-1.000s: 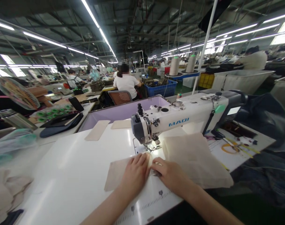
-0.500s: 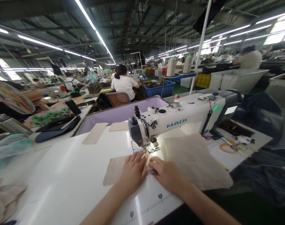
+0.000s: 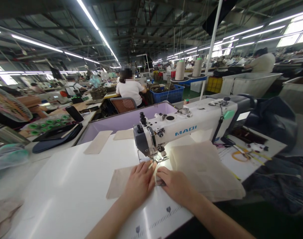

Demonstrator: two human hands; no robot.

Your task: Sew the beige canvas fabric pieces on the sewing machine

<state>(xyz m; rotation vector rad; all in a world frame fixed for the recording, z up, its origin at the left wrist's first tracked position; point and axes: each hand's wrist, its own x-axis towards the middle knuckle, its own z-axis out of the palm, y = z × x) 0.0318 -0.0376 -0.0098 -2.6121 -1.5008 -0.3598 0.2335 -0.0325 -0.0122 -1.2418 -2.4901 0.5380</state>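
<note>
My left hand [image 3: 140,181] lies flat, fingers stretched forward, over a beige fabric piece [image 3: 117,182] on the white table. Its fingertips are close to the presser foot and needle of a white sewing machine [image 3: 186,121]. Just right of it, my right hand [image 3: 177,186] is closed, fingers curled down at the table. Under those fingers a small dark, partly shiny object [image 3: 160,181] shows; its kind is hidden. A beige fabric stack [image 3: 203,176] lies right of the needle, beside my right hand. The fabric edge under the foot is mostly covered by my fingers.
Two beige pieces [image 3: 98,142] lie at the table's far edge, before a lilac-lined bin [image 3: 126,119]. Orange-handled scissors [image 3: 241,154] are at the right. On the left are a phone [image 3: 74,114] and green-ended spools [image 3: 49,122]. A co-worker [image 3: 130,89] sits ahead.
The whole view has shifted slightly to the left. Both hands keep nearly the same pose by the needle, and the fabric shows no clear movement of its own.
</note>
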